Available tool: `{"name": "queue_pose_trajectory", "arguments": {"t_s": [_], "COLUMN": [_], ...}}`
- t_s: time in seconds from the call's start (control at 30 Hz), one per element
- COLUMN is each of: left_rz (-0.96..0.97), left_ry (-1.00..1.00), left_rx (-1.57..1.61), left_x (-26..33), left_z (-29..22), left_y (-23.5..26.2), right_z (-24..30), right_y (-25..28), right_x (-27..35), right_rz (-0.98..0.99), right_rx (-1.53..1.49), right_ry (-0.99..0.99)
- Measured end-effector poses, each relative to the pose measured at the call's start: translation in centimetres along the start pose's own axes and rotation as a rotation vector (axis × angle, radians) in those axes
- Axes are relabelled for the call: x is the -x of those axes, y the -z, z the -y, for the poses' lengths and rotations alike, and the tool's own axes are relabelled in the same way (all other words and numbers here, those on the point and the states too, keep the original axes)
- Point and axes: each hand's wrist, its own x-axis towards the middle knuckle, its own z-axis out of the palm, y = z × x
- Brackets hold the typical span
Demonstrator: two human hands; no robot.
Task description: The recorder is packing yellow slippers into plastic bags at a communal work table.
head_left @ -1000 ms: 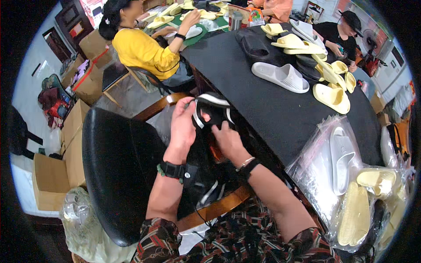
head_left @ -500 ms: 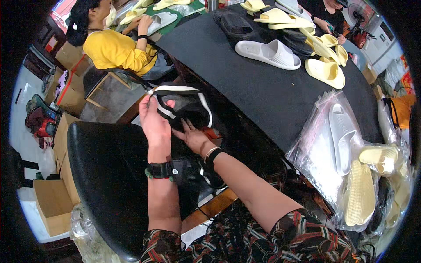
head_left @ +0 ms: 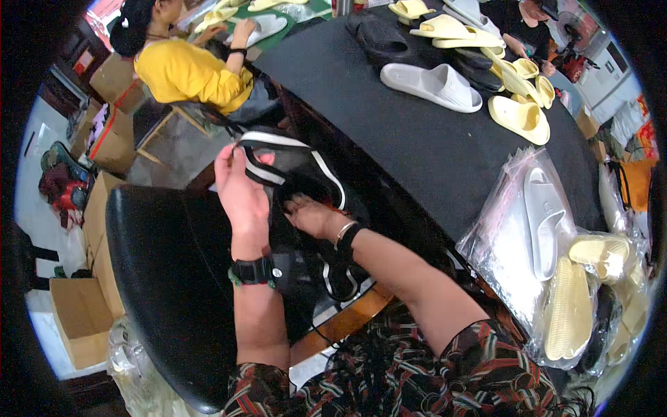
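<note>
A black bag [head_left: 295,163] with white-edged trim hangs open over the black chair, beside the table's edge. My left hand [head_left: 243,187] is closed on its left rim, fingers wrapped round the trim; a fingertip shows inside the opening. My right hand [head_left: 309,214] reaches into the bag's dark lower part. Its fingers are bent and partly lost in shadow, so what they hold, if anything, is hidden. Below that wrist lies a black loop with white edging [head_left: 339,281], perhaps the bag's strap.
A black table [head_left: 333,83] carries yellow, grey and black slippers [head_left: 432,87]. Bagged slippers [head_left: 545,222] lie at its right end. A black chair [head_left: 160,292] and open cardboard box [head_left: 83,313] are at left. A person in yellow [head_left: 191,73] sits beyond; another works far right.
My right hand has shifted slightly down and its spread fingers have bent into the bag. The left hand keeps its hold on the rim. The whole view has shifted a little.
</note>
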Motion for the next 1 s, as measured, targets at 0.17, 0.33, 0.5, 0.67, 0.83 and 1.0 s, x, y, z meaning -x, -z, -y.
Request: {"name": "queue_pose_trajectory", "arguments": {"t_s": [0.17,0.33,0.5,0.67,0.83,1.0], "left_rz": [0.041,0.026,-0.042,-0.027,-0.068,-0.101], "left_ry": [0.015,0.022,-0.061,-0.064,-0.058,-0.064], "left_rx": [0.03,0.039,0.044,0.013,0.011,0.025], "left_x": [-0.2,-1.1,-2.7,-4.3,-5.3,-6.0], "left_z": [0.1,1.1,0.4,0.6,1.9,2.3], "left_y": [-0.4,-0.3,0.1,-0.4,1.7,1.6], "right_z": [-0.8,-4.1,-3.1,-4.3,-2.2,-4.4], "right_y": [2.9,2.4,6.4,4.0,3.4,2.0], "right_x": [-1.3,2.8,5.6,12.3,14.5,13.8], "right_rz": [0.096,0.164,0.146,0.367,0.557,0.436], "right_rx": [0.2,0.028,-0.168,0.183,0.143,0.098], "right_ry": [-0.23,-0.396,-0.348,-0.317,-0.369,-0.319]}}
